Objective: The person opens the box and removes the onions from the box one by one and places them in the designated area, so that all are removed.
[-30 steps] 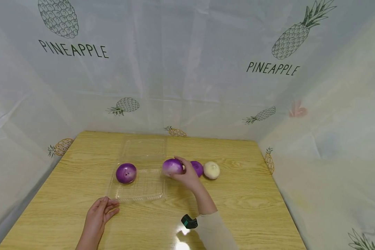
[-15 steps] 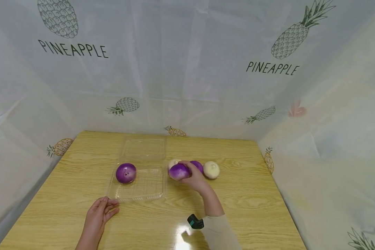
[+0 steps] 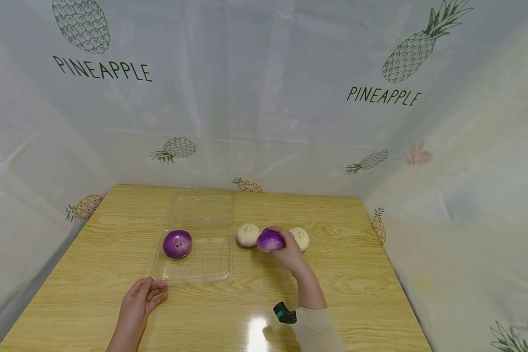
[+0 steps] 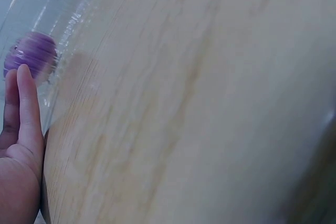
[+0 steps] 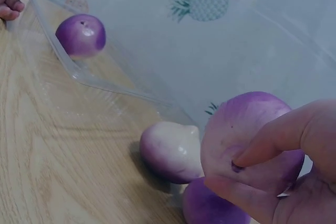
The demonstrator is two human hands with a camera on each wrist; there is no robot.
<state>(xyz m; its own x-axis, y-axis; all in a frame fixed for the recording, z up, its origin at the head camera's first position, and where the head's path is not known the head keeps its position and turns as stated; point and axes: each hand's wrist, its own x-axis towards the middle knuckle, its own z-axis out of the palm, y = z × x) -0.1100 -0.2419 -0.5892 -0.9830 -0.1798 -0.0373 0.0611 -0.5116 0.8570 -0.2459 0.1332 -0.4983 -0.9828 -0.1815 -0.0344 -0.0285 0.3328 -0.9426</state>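
Note:
My right hand (image 3: 290, 255) grips a purple-and-white onion (image 3: 270, 242) between thumb and fingers, above the row of onions right of the container. In the right wrist view a fingertip lies by the small dark hole in the held onion (image 5: 247, 114). Another purple onion (image 5: 210, 205) sits beneath it, mostly hidden in the head view. To the left of it stands a pale-topped onion (image 3: 248, 235). My left hand (image 3: 136, 300) pinches the front left corner of a clear plastic container (image 3: 211, 279). Inside, on the left, lies one purple onion (image 3: 178, 244).
A second pale onion (image 3: 301, 238) stands right of the held one, partly behind my right hand. The container's clear lid (image 3: 204, 210) lies folded back behind its base. The wooden table (image 3: 343, 293) ends at a pineapple-print curtain (image 3: 290, 161).
My right hand has carried the held onion rightward from the container's right edge, past the left pale onion, to over the middle onion. The left hand stays at the container's corner.

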